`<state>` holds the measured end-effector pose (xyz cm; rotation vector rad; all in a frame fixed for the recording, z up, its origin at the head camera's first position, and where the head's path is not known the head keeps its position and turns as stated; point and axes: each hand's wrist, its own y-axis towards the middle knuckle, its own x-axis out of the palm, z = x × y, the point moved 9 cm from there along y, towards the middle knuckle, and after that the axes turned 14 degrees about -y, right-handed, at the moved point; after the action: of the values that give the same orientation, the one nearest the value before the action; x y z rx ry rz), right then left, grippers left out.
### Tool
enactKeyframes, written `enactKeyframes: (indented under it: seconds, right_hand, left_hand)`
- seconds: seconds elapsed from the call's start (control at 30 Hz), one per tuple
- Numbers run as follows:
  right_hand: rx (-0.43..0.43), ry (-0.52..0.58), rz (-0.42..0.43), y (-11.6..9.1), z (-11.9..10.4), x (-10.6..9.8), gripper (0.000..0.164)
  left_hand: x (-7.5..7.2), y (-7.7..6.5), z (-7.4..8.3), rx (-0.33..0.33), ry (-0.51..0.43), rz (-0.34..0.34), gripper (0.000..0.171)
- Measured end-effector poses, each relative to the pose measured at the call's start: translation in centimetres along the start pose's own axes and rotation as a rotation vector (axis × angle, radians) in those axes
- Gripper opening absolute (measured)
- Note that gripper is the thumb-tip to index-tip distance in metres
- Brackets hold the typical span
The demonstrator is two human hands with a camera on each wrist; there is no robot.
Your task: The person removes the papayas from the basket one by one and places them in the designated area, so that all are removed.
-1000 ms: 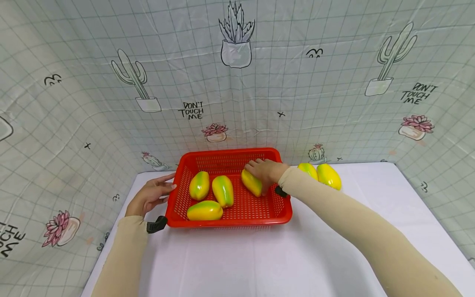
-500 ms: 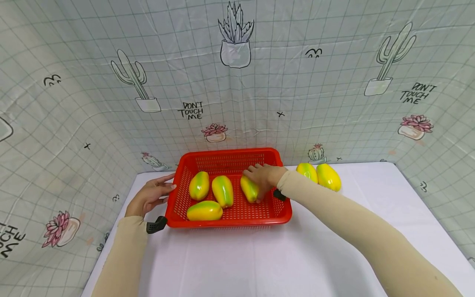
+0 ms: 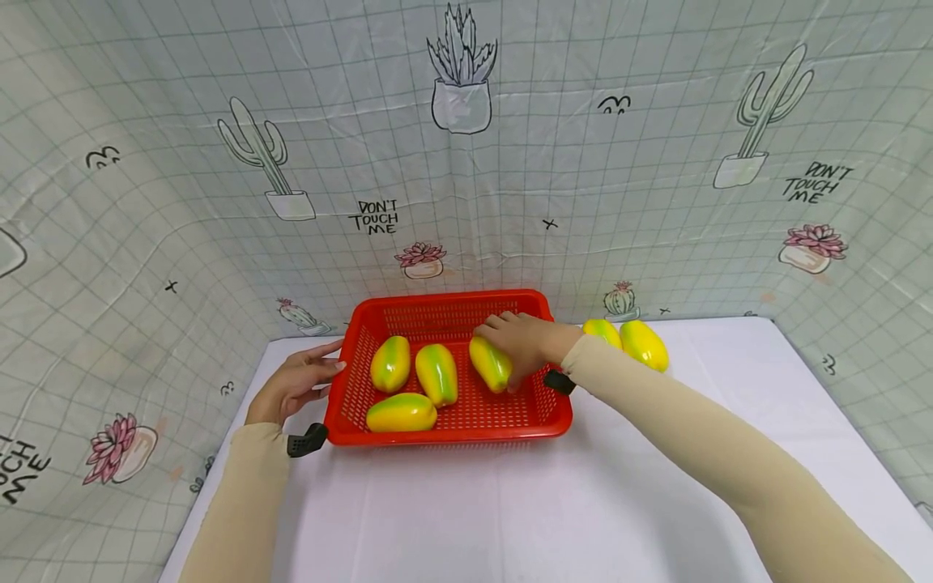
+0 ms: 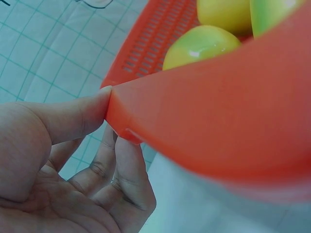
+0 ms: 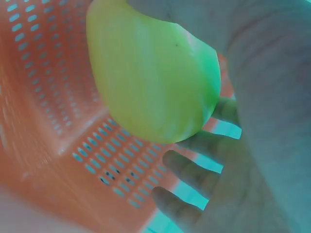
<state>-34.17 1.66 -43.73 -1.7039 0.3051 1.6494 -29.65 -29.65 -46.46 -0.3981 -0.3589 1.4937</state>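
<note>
A red plastic basket (image 3: 452, 438) with slotted walls holds several yellow-green papayas. At its left end my left hand (image 3: 295, 385) pinches the rim; in the left wrist view the thumb (image 4: 80, 114) lies on the rim and bent fingers sit beneath it. My right hand (image 3: 526, 344) reaches inside at the right and grips one papaya (image 3: 490, 364), covering its right side. The right wrist view shows that smooth papaya (image 5: 150, 73) between thumb and fingers, close over the slotted wall. To its left lie an upright papaya (image 3: 437, 375), another one (image 3: 390, 364) and a sideways one (image 3: 402, 413).
Outside the basket, two more papayas lie on the white table (image 3: 452, 518) at the back right, a whole one (image 3: 645, 346) and one partly behind the right sleeve (image 3: 602, 332). A patterned cloth (image 3: 554, 162) rises behind and at both sides.
The papaya in my right hand has shifted slightly left and turned a little in the basket. My right hand and wrist have moved slightly with it; my left hand stays on the rim.
</note>
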Motion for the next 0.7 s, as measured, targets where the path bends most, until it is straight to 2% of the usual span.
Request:
enactKeyframes:
  seconds: [0.37, 0.7]
  right_hand:
    - [-0.02, 0.067, 0.253, -4.4, 1.3, -3.6, 0.102]
    - [-0.019, -0.018, 0.454, -8.9, 1.9, -4.8, 0.099]
  left_hand:
    - [0.2, -0.1, 0.0, -0.005, 0.016, 0.003, 0.066]
    - [0.0, -0.2, 0.1, -0.008, 0.023, 0.011, 0.065]
